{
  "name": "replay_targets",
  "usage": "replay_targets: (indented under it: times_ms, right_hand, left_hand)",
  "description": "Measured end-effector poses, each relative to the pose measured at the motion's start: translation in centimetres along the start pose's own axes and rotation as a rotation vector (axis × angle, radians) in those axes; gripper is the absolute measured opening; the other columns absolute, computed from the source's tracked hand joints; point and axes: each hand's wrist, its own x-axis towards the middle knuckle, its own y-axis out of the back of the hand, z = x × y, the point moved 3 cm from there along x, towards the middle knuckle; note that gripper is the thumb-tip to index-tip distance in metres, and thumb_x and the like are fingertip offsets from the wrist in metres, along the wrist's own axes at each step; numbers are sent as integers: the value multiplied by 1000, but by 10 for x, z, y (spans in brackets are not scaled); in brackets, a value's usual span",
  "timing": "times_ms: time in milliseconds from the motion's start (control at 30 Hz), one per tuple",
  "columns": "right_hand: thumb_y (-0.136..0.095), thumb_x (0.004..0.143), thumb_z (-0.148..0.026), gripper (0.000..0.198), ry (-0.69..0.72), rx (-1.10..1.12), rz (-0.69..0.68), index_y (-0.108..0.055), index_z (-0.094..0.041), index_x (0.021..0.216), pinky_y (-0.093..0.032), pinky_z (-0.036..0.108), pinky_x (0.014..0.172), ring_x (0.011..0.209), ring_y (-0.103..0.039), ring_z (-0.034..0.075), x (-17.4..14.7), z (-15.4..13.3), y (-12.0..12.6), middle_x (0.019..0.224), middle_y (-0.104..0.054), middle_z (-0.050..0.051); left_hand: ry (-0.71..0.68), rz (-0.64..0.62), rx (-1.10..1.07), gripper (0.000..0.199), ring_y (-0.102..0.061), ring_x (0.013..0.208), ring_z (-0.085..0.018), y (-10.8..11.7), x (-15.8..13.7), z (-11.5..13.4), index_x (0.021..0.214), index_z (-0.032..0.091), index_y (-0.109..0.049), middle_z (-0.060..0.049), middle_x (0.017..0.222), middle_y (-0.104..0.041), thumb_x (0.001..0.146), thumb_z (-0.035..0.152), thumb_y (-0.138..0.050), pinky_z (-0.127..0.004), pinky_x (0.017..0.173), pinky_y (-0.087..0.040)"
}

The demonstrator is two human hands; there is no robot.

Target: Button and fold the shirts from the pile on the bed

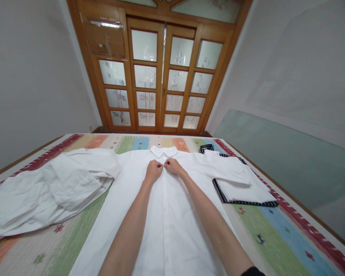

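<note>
A white collared shirt lies spread front side up, its collar at the far end. Just below the collar, my left hand pinches the left side of the front placket. Close beside it, my right hand is closed in a pinch on the same placket, the fingertips of both hands almost meeting. Any button between the fingers is too small to make out. Both forearms stretch over the shirt's body.
On the left is a crumpled white garment. A folded white garment with black striped trim lies on the right, partly under the shirt's sleeve. Beneath everything is a colourful patterned cloth. Wooden glazed doors stand beyond.
</note>
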Motion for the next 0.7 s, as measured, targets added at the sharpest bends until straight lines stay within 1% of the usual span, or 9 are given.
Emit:
replay_targets:
  times_ms: [67, 133, 233, 333, 433, 500, 567, 633, 700]
  right_hand:
    - [-62, 80, -14, 8, 2, -7, 56, -69, -16, 76, -42, 25, 73, 77, -57, 16, -2, 2, 0, 81, -67, 5]
    - [-62, 83, -18, 7, 30, -32, 152, -68, -18, 81, -42, 28, 80, 86, -56, 18, -7, 5, 0, 87, -65, 6]
    - [-60, 85, -18, 9, 134, -21, 231, -69, -19, 84, -41, 34, 90, 96, -52, 22, -18, 8, -3, 93, -62, 8]
    - [-61, 82, -15, 12, 246, 30, 204, -71, -21, 84, -40, 37, 93, 98, -52, 23, -26, 14, -3, 92, -62, 7]
    - [-57, 80, -9, 20, 269, 54, 175, -72, -21, 84, -41, 37, 95, 99, -54, 21, -27, 21, 0, 94, -65, 6]
    - [-52, 82, -9, 25, 266, 42, 206, -72, -20, 91, -40, 37, 98, 105, -55, 21, -23, 23, 2, 103, -66, 7]
    - [-49, 84, -9, 30, 293, 14, 233, -70, -19, 104, -38, 39, 104, 117, -52, 21, -16, 22, 1, 119, -64, 10]
    - [-47, 84, -9, 37, 331, -14, 192, -67, -20, 113, -35, 40, 108, 125, -48, 21, -8, 18, -4, 129, -61, 10]
    - [-45, 83, -7, 41, 353, -31, 96, -65, -21, 116, -34, 38, 109, 129, -48, 20, 1, 13, -11, 131, -61, 8]
  left_hand:
    - [5, 4, -6, 16, -58, 85, -20, 0, 0, -1, 80, 19, -75, -6, 80, -66, 78, 19, -60, -31, 84, -44]
    - [2, 12, -26, 17, -58, 85, -19, 0, 0, -1, 84, 19, -76, -5, 81, -65, 78, 18, -60, -31, 85, -44]
    - [-4, 15, -61, 22, -58, 85, -19, -1, 0, -1, 91, 20, -76, -5, 83, -64, 78, 16, -59, -31, 84, -45]
    - [9, 6, -70, 21, -58, 87, -19, -2, -1, -1, 90, 20, -76, -5, 86, -64, 78, 16, -59, -30, 83, -45]
    - [-9, -2, -47, 15, -57, 88, -19, -3, -2, 1, 87, 18, -74, -5, 85, -63, 78, 20, -62, -30, 84, -44]
    - [-48, -2, -37, 12, -57, 88, -20, -4, -3, 3, 86, 17, -71, -5, 84, -63, 78, 22, -64, -31, 85, -44]
    - [-90, 0, -41, 9, -57, 88, -19, -4, -3, 5, 86, 17, -69, -5, 85, -63, 80, 22, -64, -32, 84, -44]
    - [-117, 0, -40, 7, -57, 88, -19, -5, -4, 6, 87, 17, -66, -5, 86, -63, 82, 20, -61, -31, 83, -44]
    - [-131, 0, -23, 7, -57, 89, -19, -6, -4, 6, 88, 17, -65, -5, 87, -63, 84, 18, -59, -31, 83, -43]
